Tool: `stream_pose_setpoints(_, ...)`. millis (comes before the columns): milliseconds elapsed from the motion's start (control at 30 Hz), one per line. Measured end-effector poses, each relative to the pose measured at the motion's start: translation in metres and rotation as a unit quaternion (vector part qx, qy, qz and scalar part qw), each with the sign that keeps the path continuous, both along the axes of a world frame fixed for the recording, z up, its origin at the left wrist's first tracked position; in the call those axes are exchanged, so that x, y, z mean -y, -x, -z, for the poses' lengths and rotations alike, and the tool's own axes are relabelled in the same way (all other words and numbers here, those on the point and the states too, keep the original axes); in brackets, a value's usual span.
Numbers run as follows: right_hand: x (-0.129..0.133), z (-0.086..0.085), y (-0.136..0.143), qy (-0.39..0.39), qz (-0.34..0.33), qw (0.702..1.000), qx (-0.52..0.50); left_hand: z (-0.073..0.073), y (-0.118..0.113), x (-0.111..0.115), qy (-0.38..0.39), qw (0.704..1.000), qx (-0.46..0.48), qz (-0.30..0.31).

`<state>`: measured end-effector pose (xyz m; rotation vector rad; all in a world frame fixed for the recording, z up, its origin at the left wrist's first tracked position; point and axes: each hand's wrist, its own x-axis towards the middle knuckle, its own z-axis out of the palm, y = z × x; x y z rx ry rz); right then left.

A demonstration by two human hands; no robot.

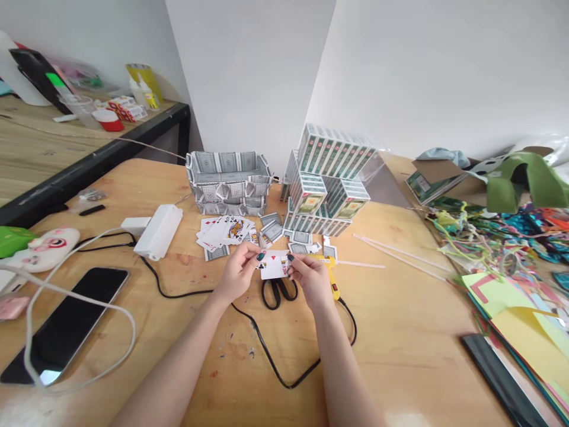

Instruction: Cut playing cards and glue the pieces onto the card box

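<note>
Between both hands is a playing card (272, 271), face towards me; whether it is one card or several folded together I cannot tell. My left hand (242, 268) pinches its left edge, and my right hand (309, 274) pinches the right edge. Just below the card lie scissors with black handles (279, 293), their blades hidden. A yellow glue gun (332, 279) rests beside my right hand, partly covered by it. Beyond the hands are loose face-up cards (226, 230) and face-down folded cards (272, 228). A box built from folded cards (229, 184) stands behind them.
Stacked card packs (326, 184) stand at the back, right of centre. Glue sticks (400, 255) lie to the right. A black cord (262, 338) loops across the table. At left are a phone (71, 320), a white cable and a white power box (159, 231). Coloured paper (524, 326) lies at right.
</note>
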<state>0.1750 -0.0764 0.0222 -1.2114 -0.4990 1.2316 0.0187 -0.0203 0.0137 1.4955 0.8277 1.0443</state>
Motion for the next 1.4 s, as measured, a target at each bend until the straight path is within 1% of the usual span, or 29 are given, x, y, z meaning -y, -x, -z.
stream_pose_setpoints(133,0.001,-0.002,0.002,-0.004,0.018,1.0,0.023,0.001,0.002,0.0,0.04,0.998,0.038,0.019)
stream_pose_setpoints(267,0.002,-0.003,0.005,-0.011,0.025,0.997,0.073,0.004,0.0,-0.001,0.115,0.981,0.132,0.082)
stream_pose_setpoints(333,0.003,-0.004,0.007,-0.018,0.022,0.993,0.115,0.005,-0.003,-0.002,0.151,0.975,0.144,0.076)
stream_pose_setpoints(400,0.003,-0.004,0.009,-0.024,0.018,0.986,0.167,0.005,-0.006,-0.003,0.168,0.979,0.108,0.047)
stream_pose_setpoints(467,0.004,-0.003,0.01,-0.037,0.014,0.974,0.224,0.004,-0.007,-0.003,0.17,0.983,0.057,0.039)
stream_pose_setpoints(533,0.006,-0.003,0.01,-0.056,0.011,0.957,0.286,0.003,-0.006,-0.003,0.172,0.983,0.028,0.055)
stream_pose_setpoints(633,0.008,-0.006,0.012,-0.082,0.005,0.926,0.369,0.001,-0.004,-0.003,0.185,0.979,0.017,0.082)
stream_pose_setpoints(733,0.01,-0.011,0.014,-0.099,0.0,0.901,0.422,0.001,-0.002,-0.004,0.191,0.977,-0.01,0.094)
stream_pose_setpoints(900,0.012,-0.012,0.018,-0.102,0.009,0.88,0.465,0.003,-0.002,-0.005,0.198,0.975,-0.037,0.098)
stream_pose_setpoints(1100,0.012,-0.007,0.024,-0.096,0.038,0.864,0.493,-0.004,-0.004,-0.001,0.186,0.977,-0.069,0.084)
stream_pose_setpoints(1267,0.014,-0.007,0.028,-0.098,0.031,0.855,0.509,-0.009,-0.004,0.0,0.145,0.981,-0.097,0.085)
stream_pose_setpoints(1400,0.015,-0.007,0.03,-0.103,0.019,0.854,0.509,-0.012,-0.002,-0.001,0.129,0.981,-0.117,0.088)
